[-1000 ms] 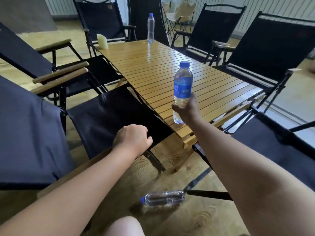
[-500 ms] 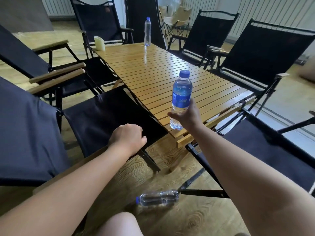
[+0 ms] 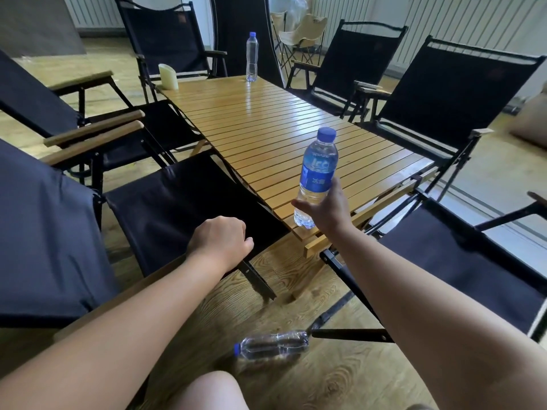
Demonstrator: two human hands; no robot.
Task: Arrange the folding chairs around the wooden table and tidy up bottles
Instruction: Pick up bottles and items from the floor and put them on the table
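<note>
**A:** In the head view, where is the bottle?

**B:** Centre right. The blue-labelled water bottle (image 3: 318, 173) is upright, its long axis vertical and its base at the near edge of the tabletop (image 3: 266, 128). The right hand (image 3: 325, 208) has its fingers (image 3: 335, 187) wrapped round the bottle's lower half.

**A:** And the left hand (image 3: 219, 241)?

**B:** Curled, mid-frame. I can't tell whether it grips anything. The clear bottle (image 3: 272, 346) lying on the floor at bottom centre looks nearer to it.

Honey-brown slats across the table (image 3: 266, 128). Blue cap, blue white-lettered label on the near bottle (image 3: 318, 170) at the table's near edge. Clear, blue-capped: far bottle (image 3: 252, 57), floor bottle (image 3: 272, 344). Black fabric, tan armrests (image 3: 94, 140) on the chairs (image 3: 183, 202) round the table.
</note>
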